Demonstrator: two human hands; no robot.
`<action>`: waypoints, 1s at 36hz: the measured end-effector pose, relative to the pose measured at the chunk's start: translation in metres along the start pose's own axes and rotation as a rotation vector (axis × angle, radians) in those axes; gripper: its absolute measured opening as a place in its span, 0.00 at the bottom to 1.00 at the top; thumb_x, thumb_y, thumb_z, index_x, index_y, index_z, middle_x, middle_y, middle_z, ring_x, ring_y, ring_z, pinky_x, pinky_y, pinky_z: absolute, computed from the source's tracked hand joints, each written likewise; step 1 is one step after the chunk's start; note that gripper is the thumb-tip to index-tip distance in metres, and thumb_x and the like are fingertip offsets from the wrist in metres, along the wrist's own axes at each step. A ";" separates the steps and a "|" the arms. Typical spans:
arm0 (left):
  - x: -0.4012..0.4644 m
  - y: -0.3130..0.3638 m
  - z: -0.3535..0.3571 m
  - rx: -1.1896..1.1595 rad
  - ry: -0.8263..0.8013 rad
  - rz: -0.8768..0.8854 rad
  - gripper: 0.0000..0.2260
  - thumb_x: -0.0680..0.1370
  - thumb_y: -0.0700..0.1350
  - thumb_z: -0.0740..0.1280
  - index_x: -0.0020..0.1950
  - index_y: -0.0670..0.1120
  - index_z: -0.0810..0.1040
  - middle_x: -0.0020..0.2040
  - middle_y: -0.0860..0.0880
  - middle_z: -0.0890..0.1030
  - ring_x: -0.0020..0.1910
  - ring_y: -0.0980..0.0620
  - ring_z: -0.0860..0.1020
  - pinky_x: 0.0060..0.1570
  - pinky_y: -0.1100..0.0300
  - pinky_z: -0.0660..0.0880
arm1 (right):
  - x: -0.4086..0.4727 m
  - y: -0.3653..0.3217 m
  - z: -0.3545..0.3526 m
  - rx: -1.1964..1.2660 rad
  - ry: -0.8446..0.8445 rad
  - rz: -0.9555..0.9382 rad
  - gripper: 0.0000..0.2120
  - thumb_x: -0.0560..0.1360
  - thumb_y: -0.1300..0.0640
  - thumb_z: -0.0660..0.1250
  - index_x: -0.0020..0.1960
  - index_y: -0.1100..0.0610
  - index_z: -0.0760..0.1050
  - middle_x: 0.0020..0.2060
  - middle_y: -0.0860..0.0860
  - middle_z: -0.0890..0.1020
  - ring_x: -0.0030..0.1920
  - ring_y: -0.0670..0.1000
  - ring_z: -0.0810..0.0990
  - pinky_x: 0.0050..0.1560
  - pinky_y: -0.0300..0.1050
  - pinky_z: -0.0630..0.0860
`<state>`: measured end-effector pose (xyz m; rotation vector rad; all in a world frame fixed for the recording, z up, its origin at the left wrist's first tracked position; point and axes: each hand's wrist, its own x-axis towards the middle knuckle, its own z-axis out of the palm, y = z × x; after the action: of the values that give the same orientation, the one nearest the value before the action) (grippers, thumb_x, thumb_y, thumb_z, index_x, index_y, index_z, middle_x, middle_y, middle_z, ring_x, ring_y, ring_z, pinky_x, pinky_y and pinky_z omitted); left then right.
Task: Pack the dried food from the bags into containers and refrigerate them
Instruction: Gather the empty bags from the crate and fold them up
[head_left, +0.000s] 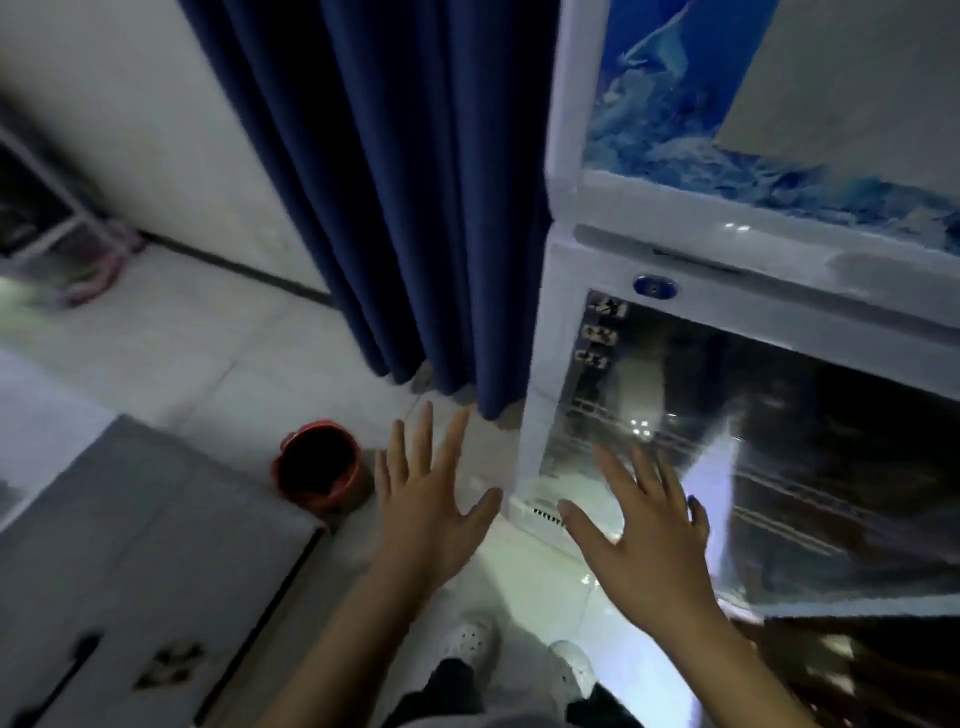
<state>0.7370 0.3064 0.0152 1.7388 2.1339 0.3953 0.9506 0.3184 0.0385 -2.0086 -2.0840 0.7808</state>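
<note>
A white refrigerator (561, 322) with a dark glass door (779, 467) stands at the right, wire shelves faintly visible behind the glass. Above the door runs a blue wave picture. My left hand (426, 504) is held out with fingers spread, over the floor just left of the fridge's lower corner, holding nothing. My right hand (644, 535) is also spread, in front of the lower left part of the glass door; whether it touches the glass is unclear. No bags or food containers are in view.
A dark blue curtain (415, 208) hangs to the floor left of the fridge. A red bucket (319, 467) stands on the tiled floor beside a grey cabinet (130, 571) at lower left. My white shoes (467, 639) show at the bottom.
</note>
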 end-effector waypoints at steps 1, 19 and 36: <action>-0.015 -0.009 0.000 -0.004 0.000 -0.074 0.38 0.78 0.66 0.60 0.76 0.68 0.35 0.81 0.56 0.34 0.79 0.49 0.31 0.77 0.47 0.35 | 0.000 -0.002 0.003 0.006 -0.040 -0.059 0.33 0.75 0.30 0.53 0.77 0.35 0.53 0.80 0.41 0.49 0.80 0.48 0.45 0.77 0.60 0.47; -0.231 -0.106 -0.034 -0.025 0.205 -0.833 0.37 0.74 0.72 0.56 0.78 0.70 0.41 0.81 0.61 0.40 0.80 0.52 0.37 0.78 0.47 0.38 | -0.026 -0.134 0.093 -0.031 -0.504 -0.712 0.32 0.72 0.28 0.55 0.74 0.28 0.49 0.80 0.39 0.51 0.79 0.45 0.47 0.76 0.57 0.48; -0.353 -0.279 -0.076 -0.302 0.421 -0.988 0.36 0.77 0.68 0.62 0.78 0.69 0.43 0.82 0.60 0.42 0.81 0.49 0.41 0.79 0.45 0.44 | -0.133 -0.303 0.198 -0.177 -0.487 -0.919 0.34 0.74 0.28 0.54 0.77 0.32 0.49 0.80 0.41 0.50 0.80 0.48 0.47 0.77 0.57 0.51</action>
<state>0.5211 -0.0953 -0.0022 0.3280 2.7065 0.7609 0.6049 0.1463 0.0403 -0.7076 -3.0043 0.9358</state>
